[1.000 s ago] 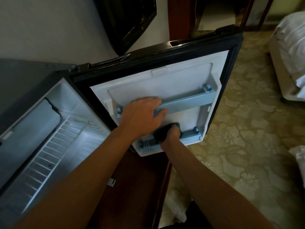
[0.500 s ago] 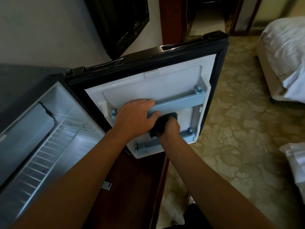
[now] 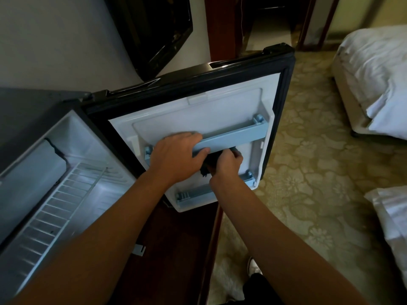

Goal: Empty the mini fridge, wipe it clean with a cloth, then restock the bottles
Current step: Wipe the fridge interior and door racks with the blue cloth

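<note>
The mini fridge (image 3: 72, 137) stands open at the left, with a white wire shelf (image 3: 55, 208) inside and no bottles in view. Its door (image 3: 198, 111) is swung wide, the white inner liner facing me. My left hand (image 3: 176, 159) grips the upper grey door rail (image 3: 233, 135) near its left end, fingers curled over the top. Just below that rail, my right hand (image 3: 226, 164) holds a dark cloth (image 3: 209, 166) bunched against the door liner. The cloth is mostly hidden by both hands. The lower door rail (image 3: 191, 194) shows beneath my right wrist.
A dark TV (image 3: 154, 31) hangs on the wall above the door. Dark wooden cabinet (image 3: 176, 249) lies below the fridge. Patterned carpet (image 3: 308, 183) spreads to the right, with a white-sheeted bed (image 3: 374, 80) at the far right and white linen (image 3: 392, 216) at the right edge.
My right hand with the cloth has moved up from the lower rail to just under the upper rail. My left hand keeps its hold on the upper rail.
</note>
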Motion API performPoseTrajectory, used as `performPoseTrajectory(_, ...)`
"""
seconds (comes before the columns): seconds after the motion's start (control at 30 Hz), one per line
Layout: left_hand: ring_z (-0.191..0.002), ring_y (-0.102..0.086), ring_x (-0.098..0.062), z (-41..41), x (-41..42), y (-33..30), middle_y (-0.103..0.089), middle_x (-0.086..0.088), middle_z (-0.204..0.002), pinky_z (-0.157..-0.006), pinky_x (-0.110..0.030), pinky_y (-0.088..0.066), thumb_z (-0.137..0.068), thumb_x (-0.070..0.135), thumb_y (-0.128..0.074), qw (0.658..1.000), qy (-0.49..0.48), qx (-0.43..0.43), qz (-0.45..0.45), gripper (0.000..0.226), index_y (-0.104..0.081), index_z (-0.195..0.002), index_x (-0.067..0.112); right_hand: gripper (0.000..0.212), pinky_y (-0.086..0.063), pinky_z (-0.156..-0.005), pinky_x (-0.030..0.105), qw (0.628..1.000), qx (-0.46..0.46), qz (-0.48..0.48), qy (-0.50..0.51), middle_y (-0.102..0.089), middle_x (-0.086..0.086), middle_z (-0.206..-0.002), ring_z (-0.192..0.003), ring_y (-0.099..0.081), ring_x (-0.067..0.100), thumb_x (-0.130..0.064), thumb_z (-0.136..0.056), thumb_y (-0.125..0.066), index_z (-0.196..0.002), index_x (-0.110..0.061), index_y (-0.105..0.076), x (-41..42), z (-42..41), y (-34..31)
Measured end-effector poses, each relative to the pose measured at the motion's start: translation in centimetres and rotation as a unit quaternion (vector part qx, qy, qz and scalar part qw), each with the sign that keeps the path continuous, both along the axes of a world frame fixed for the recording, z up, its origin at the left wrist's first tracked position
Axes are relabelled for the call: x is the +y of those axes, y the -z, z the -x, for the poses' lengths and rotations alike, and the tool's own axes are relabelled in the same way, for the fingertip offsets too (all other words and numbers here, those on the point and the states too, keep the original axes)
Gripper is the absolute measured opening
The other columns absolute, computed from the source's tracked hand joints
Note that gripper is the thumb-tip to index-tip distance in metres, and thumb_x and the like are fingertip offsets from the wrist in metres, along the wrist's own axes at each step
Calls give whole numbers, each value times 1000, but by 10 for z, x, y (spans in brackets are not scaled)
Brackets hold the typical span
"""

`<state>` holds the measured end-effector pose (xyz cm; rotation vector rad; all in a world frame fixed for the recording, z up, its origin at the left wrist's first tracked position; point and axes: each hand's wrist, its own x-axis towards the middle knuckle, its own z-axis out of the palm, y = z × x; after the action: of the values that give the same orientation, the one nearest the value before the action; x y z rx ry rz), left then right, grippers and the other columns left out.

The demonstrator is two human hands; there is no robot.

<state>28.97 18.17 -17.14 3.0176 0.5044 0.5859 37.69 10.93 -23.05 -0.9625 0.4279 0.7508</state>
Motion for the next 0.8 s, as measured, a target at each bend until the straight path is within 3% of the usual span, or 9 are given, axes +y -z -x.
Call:
performPoseTrajectory(0.1, -66, -50, -15, 0, 0, -1, -52, 10, -73, -58, -27, -30, -90, 49, -49, 1000, -2, -1, 1, 24, -47, -79, 28, 43, -56, -88, 52, 1000, -2, 15, 5, -62, 9, -117, -102, -64, 31, -15, -93, -52, -133, -28, -42, 3, -1, 2)
performPoseTrajectory(0.27, -66, -51, -16, -1, -1, -2, -47, 12, -72, -58, -27, -31, -90, 49, -48, 1000, -1, 1, 5, 23, -40, -79, 31, 42, -58, -80, 47, 1000, 8, 7, 3, -63, 8, -114, -101, -65, 32, -18, -94, -52, -134, -29, -42, 6, -5, 2)
performPoseTrajectory(0.33, -68, -54, -18, -2, -1, -2, -49, 11, -72, -58, -27, -33, -90, 50, -48, 1000, -5, 3, 4, 24, -41, -79, 30, 45, -57, -84, 51, 1000, 17, 2, 7, -64, 7, -115, -100, -66, 31, -21, -93, -54, -135, -32, -42, 8, -6, 6)
performPoseTrajectory(0.53, -70, -57, -20, -3, -3, -3, -59, 4, -76, -60, -26, -29, -90, 50, -48, 1000, -17, 0, -6, 25, -46, -81, 27, 65, -52, -92, 55, 999, 31, 19, 9, -61, 9, -126, -109, -62, 36, -35, -77, -60, -140, -34, -41, 17, -13, 32)
performPoseTrajectory(0.7, -71, -58, -22, -2, -2, -1, -59, 4, -75, -58, -28, -35, -89, 52, -48, 1000, -26, 5, -4, 31, -53, -82, 22, 81, -52, -83, 58, 995, 59, 69, -36, -55, 13, -137, -110, -59, 41, -47, -68, -54, -145, -31, -39, 32, -27, 90)
performPoseTrajectory(0.8, -71, -59, -23, -1, -2, 0, -60, 3, -74, -57, -29, -40, -88, 52, -49, 1000, -23, 2, -5, 33, -53, -82, 20, 86, -45, -96, 62, 991, 60, 105, -48, -49, 10, -142, -118, -54, 40, -59, -69, -49, -149, -34, -33, 46, -37, 133)
